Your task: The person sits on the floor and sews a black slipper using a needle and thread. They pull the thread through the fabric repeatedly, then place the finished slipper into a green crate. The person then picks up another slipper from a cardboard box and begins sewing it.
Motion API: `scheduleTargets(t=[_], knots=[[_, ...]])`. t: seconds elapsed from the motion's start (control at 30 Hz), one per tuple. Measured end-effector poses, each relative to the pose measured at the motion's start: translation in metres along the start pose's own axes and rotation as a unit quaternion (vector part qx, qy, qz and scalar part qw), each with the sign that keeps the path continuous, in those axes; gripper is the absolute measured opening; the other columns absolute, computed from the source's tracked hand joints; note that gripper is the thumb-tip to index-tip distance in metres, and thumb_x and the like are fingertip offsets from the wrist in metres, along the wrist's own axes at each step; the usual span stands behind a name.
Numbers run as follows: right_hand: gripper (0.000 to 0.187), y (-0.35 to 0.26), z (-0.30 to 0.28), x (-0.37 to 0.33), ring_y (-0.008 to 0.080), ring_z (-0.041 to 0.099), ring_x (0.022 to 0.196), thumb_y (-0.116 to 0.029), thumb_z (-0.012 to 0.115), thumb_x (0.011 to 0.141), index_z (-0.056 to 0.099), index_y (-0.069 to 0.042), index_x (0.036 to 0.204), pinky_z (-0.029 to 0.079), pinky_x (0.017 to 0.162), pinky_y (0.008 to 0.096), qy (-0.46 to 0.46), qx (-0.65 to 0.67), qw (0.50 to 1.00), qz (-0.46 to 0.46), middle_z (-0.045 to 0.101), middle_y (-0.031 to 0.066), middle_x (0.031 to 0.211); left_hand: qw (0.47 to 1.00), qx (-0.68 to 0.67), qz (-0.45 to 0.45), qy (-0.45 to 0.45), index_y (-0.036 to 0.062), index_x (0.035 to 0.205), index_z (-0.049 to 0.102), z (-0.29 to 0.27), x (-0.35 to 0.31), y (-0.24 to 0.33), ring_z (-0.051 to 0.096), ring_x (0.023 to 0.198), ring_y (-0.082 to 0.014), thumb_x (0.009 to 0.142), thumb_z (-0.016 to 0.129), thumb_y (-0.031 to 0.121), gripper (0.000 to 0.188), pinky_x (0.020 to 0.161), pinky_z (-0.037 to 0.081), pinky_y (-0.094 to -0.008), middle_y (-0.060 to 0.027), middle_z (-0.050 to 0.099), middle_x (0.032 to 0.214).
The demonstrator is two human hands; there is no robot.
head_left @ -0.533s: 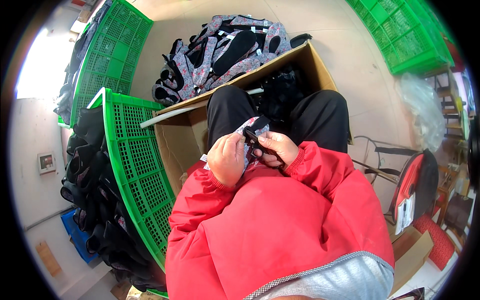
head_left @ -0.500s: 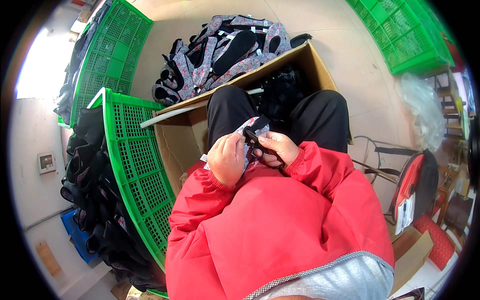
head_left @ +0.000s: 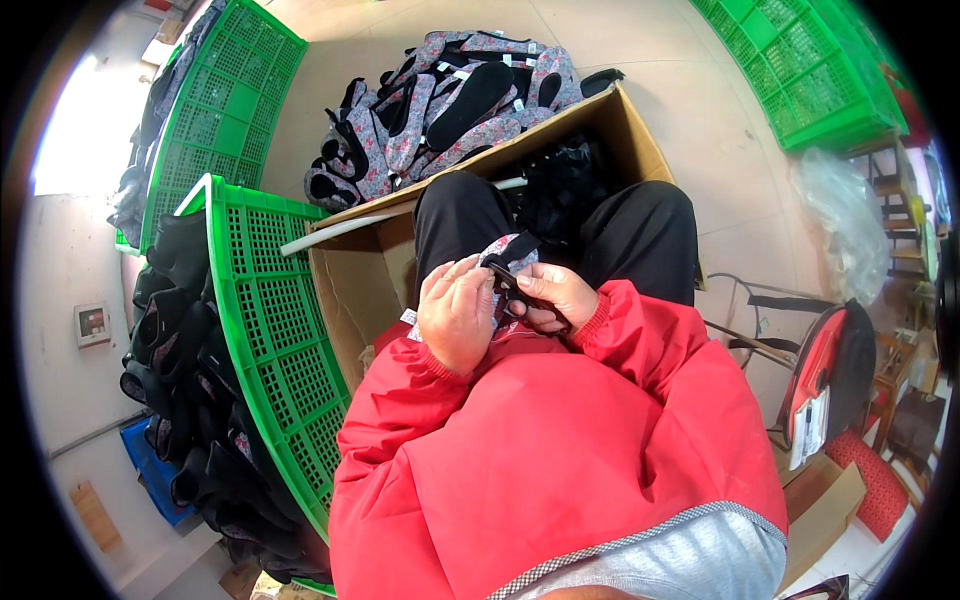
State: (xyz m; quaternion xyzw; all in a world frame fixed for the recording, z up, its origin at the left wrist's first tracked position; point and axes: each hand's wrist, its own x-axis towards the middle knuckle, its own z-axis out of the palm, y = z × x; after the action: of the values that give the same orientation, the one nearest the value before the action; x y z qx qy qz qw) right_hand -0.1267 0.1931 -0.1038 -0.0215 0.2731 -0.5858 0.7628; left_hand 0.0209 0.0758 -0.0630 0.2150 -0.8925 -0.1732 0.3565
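Note:
Over my lap I hold a floral fabric shoe (head_left: 499, 247) with black trim, grey with red flowers; much of it is hidden by my fingers. My left hand (head_left: 456, 316) pinches its near edge, fingertips bunched together. In my right hand (head_left: 556, 297) are black scissors (head_left: 507, 276), the fingers wrapped round the handle and the tips against the shoe's black edge beside my left fingertips. A small white tag (head_left: 408, 317) sticks out left of my left hand.
An open cardboard box (head_left: 645, 135) with black items surrounds my knees, a white tube (head_left: 330, 233) across it. Beyond lies a heap of floral shoes (head_left: 405, 140). Left stands a green crate (head_left: 285, 330) beside black shoes (head_left: 175, 330); another green crate (head_left: 800, 70) is far right.
My left fingers have shifted slightly and the shoe has turned a little between my hands. The scissor tips have moved slightly left along the shoe's edge.

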Motion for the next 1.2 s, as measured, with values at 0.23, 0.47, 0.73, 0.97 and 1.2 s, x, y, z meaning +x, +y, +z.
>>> scheduleTargets(t=[0.23, 0.47, 0.73, 0.97, 1.2], knots=[[0.019, 0.0, 0.0, 0.001, 0.0053, 0.035, 0.045, -0.027, 0.058, 0.098, 0.054, -0.009, 0.103, 0.024, 0.038, 0.0185, -0.005, -0.006, 1.0, -0.009, 0.06, 0.0067, 0.084, 1.0, 0.014, -0.007, -0.009, 0.0027, 0.089, 0.067, -0.002, 0.001, 0.004, 0.069, 0.092, -0.0302, 0.08, 0.07, 0.001, 0.009, 0.091, 0.051, -0.0414, -0.0117, 0.072, 0.095], [0.019, 0.0, 0.0, 0.001, 0.0059, 0.036, 0.046, -0.028, 0.059, 0.098, 0.054, -0.009, 0.099, 0.026, 0.038, 0.0191, 0.002, -0.011, 1.0, -0.001, 0.061, 0.0076, 0.085, 1.0, 0.015, 0.004, -0.01, 0.0033, 0.089, 0.065, -0.001, -0.001, 0.002, 0.069, 0.099, -0.0295, 0.08, 0.069, 0.0, 0.01, 0.098, 0.047, -0.0487, -0.0101, 0.072, 0.089], [0.02, 0.0, -0.002, 0.003, 0.005, 0.036, 0.045, -0.027, 0.058, 0.098, 0.053, -0.009, 0.102, 0.026, 0.039, 0.0184, 0.001, -0.033, 0.999, -0.005, 0.061, 0.0075, 0.084, 1.0, 0.023, 0.011, -0.013, 0.0046, 0.089, 0.064, -0.002, -0.002, 0.002, 0.069, 0.102, -0.0297, 0.08, 0.07, -0.001, 0.012, 0.1, 0.044, -0.0504, -0.0082, 0.071, 0.086], [0.02, 0.003, -0.007, 0.004, 0.0051, 0.035, 0.044, -0.026, 0.058, 0.099, 0.053, -0.007, 0.104, 0.026, 0.038, 0.0197, 0.01, -0.051, 0.998, -0.023, 0.061, 0.0074, 0.083, 0.999, 0.018, 0.008, -0.032, 0.0049, 0.088, 0.064, -0.004, 0.002, 0.006, 0.069, 0.101, -0.0287, 0.082, 0.068, 0.001, 0.008, 0.1, 0.044, -0.0487, -0.0081, 0.071, 0.086], [0.027, 0.005, -0.022, -0.012, 0.0039, 0.034, 0.047, -0.028, 0.057, 0.099, 0.052, -0.005, 0.113, 0.026, 0.039, 0.0183, -0.071, -0.028, 0.991, -0.11, 0.059, 0.0084, 0.086, 0.992, -0.02, -0.065, -0.104, 0.0054, 0.086, 0.065, -0.021, 0.055, 0.005, 0.065, 0.073, -0.0276, 0.082, 0.07, 0.009, 0.007, 0.066, 0.05, -0.037, -0.0092, 0.067, 0.077]])
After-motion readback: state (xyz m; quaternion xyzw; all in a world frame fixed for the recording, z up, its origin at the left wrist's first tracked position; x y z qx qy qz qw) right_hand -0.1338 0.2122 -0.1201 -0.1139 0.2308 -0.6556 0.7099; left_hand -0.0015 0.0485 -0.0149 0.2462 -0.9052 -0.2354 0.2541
